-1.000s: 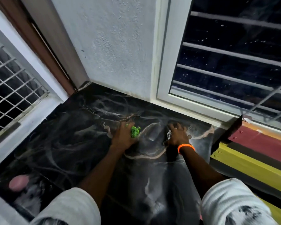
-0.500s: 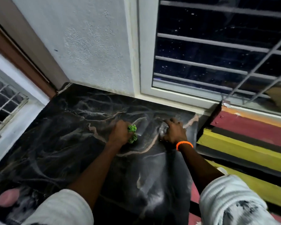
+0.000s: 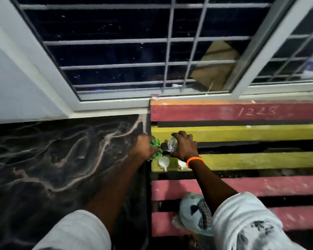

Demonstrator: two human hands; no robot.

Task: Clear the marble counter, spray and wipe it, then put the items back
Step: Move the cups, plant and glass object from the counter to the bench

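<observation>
The black marble counter [image 3: 61,159] with pale veins fills the left half of the view. My left hand [image 3: 142,147] is closed around a small green artificial plant [image 3: 156,144] at the counter's right edge. My right hand [image 3: 183,147], with an orange wristband, grips a clear glass item [image 3: 172,144] above the yellow slat of a painted slatted bench [image 3: 242,134]. Two small white objects [image 3: 163,162] lie on a lower yellow slat just below my hands; one is partly hidden by my right wrist.
The bench has red and yellow slats with dark gaps between them. A pale patterned cloth or cap [image 3: 195,213] lies on the red slats near my right elbow. A barred window [image 3: 125,51] and white frame run along the back; a white wall is at far left.
Both hands have carried the green plant and the glass item from the middle of the marble counter rightwards to the bench. The view has swung right with them.
</observation>
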